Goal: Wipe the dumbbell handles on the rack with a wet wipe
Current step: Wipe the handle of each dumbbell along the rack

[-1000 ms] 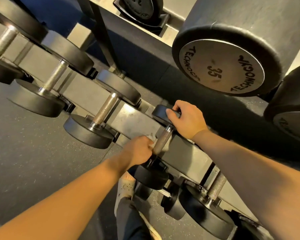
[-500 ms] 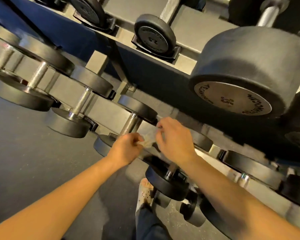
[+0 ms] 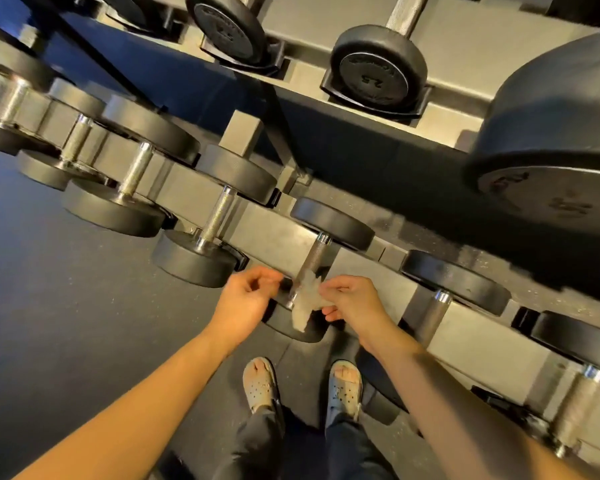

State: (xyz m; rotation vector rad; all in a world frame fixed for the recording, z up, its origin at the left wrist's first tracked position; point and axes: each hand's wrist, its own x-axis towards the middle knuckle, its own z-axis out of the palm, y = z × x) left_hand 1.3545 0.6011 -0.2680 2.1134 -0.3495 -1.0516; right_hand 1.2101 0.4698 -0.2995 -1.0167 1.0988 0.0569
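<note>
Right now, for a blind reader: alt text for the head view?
The right hand pinches a wet wipe at the near end of a dumbbell handle on the rack; left hand curled beside it. More dumbbells line the rack.

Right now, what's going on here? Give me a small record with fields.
place: dumbbell rack above a dark floor
wipe: crumpled, at the lower end of one handle
right hand: pinches the wipe
left hand: fingers curled beside the wipe; contact unclear
feet: in pale clogs
</note>
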